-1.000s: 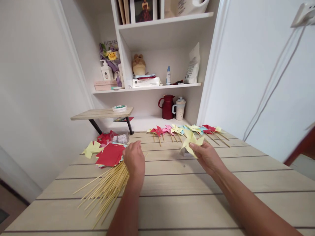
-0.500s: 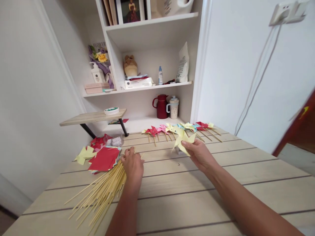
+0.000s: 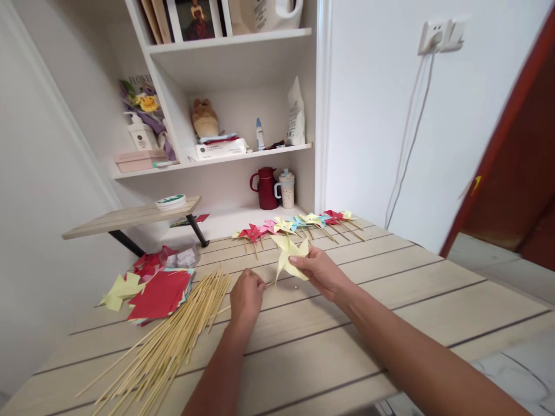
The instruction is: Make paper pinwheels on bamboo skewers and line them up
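Observation:
My right hand [image 3: 319, 271] holds a folded yellow paper pinwheel [image 3: 289, 252] just above the wooden table [image 3: 373, 300]. My left hand [image 3: 247, 294] pinches one thin bamboo stick [image 3: 229, 307], its tip pointing toward the pinwheel. A fanned pile of bamboo sticks [image 3: 167, 341] lies left of that hand. A row of finished pinwheels on sticks [image 3: 295, 225], red, pink, yellow and blue, lies along the table's far edge.
A stack of red paper squares [image 3: 160, 293] and a loose yellow pinwheel [image 3: 119, 289] lie at the left. A small raised shelf [image 3: 125, 216] holds a tape roll [image 3: 170, 201]. A red jug [image 3: 265, 188] and a mug [image 3: 286, 188] stand on the wall shelves behind.
My left hand has lifted off the stick pile with a single stick and moved right toward the pinwheel. My right hand has drawn the pinwheel nearer. The view has swung to the right.

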Demonstrator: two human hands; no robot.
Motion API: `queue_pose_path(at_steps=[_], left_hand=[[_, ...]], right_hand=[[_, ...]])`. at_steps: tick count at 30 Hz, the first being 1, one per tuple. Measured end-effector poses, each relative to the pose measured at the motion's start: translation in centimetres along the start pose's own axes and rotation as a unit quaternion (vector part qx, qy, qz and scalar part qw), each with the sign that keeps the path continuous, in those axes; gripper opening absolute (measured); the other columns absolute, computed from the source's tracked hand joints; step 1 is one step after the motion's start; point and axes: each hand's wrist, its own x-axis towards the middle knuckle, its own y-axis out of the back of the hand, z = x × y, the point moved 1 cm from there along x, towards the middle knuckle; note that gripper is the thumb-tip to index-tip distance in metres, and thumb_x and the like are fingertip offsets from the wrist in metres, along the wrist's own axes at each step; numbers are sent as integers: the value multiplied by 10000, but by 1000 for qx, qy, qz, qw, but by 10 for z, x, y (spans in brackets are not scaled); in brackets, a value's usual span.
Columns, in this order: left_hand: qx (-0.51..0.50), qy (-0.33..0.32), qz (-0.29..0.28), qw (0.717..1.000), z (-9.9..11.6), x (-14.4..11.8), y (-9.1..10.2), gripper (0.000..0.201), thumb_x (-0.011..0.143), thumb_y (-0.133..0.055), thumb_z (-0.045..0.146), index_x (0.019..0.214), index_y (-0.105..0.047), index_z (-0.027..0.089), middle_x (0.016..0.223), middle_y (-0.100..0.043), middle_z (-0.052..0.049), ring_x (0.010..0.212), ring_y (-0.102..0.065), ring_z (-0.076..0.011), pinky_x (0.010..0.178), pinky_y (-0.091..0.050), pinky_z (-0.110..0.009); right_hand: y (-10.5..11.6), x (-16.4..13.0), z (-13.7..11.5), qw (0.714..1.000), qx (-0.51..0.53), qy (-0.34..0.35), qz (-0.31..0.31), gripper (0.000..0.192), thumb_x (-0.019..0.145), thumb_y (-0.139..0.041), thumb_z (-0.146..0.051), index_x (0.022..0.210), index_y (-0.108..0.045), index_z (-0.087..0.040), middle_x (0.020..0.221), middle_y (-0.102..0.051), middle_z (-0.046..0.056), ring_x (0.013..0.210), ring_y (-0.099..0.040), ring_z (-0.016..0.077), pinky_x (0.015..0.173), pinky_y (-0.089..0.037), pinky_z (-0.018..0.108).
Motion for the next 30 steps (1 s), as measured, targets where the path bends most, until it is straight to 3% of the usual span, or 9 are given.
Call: queue_pose_path(at_steps=[2, 4, 7, 11, 16, 20, 22, 30], left_hand=[[-2, -13, -6, 1000, 1, 0, 4, 99, 817, -664, 243, 884, -732, 217, 1015, -695, -53, 946, -630, -194, 766, -418, -270], [6, -19, -12, 1000, -1, -2, 13, 238, 790, -705, 254, 1024, -721, 213, 1069, -705, -79, 1011, -622, -219, 837, -415, -288], [29, -21, -30, 999, -5, -6, 25, 218, 757, -742, 258, 971, -740, 215, 1048, -726, -99, 1035, -621, -259, 871, -399, -327], [47, -25, -42, 998, 0, -13, 28, 115, 783, -699, 224, 888, -744, 232, 1004, -736, -89, 1005, -636, -262, 807, -395, -325], [42, -12, -50, 998, 10, -16, 20, 325, 803, -648, 178, 1116, -677, 263, 961, -736, -44, 891, -666, -205, 688, -379, -278], [74, 28, -58, 995, 11, -16, 21, 114, 820, -640, 261, 886, -720, 215, 931, -740, -78, 913, -667, -242, 680, -372, -297], [84, 34, -59, 994, 12, -16, 20, 122, 828, -627, 276, 795, -716, 199, 892, -740, -94, 903, -669, -255, 688, -376, -309], [78, 53, -54, 994, 18, -15, 13, 200, 849, -541, 274, 825, -725, 200, 921, -742, -128, 899, -675, -273, 709, -403, -329]], right_hand=[[-2, -1, 1, 1000, 1, -8, -9, 343, 565, -883, -322, 821, -722, -163, 807, -743, 37, 703, -634, 165, 684, -460, 282], [-1, -1, 0, 1000, 8, -7, -12, 331, 576, -881, -319, 818, -722, -159, 788, -738, 31, 685, -625, 153, 672, -453, 274], [5, 2, -3, 999, 29, 10, 9, 333, 575, -888, -314, 817, -716, -165, 754, -721, 17, 658, -609, 142, 648, -452, 268], [13, 7, -6, 997, 62, 25, 30, 331, 570, -897, -306, 812, -714, -172, 734, -710, 6, 641, -594, 137, 634, -457, 272], [14, 10, -4, 996, 84, 27, 18, 278, 603, -881, -270, 803, -717, -169, 716, -702, -6, 616, -573, 120, 620, -463, 259], [15, 10, -2, 996, 86, 23, 16, 311, 601, -891, -264, 838, -718, -162, 742, -713, -4, 644, -604, 116, 639, -477, 242], [15, 10, -2, 995, 92, 23, 6, 311, 604, -894, -253, 839, -715, -156, 736, -713, -6, 640, -611, 108, 632, -477, 228], [7, 10, 17, 990, 132, -31, -48, 244, 621, -882, -184, 801, -720, -147, 780, -733, 9, 686, -644, 114, 685, -510, 234]])
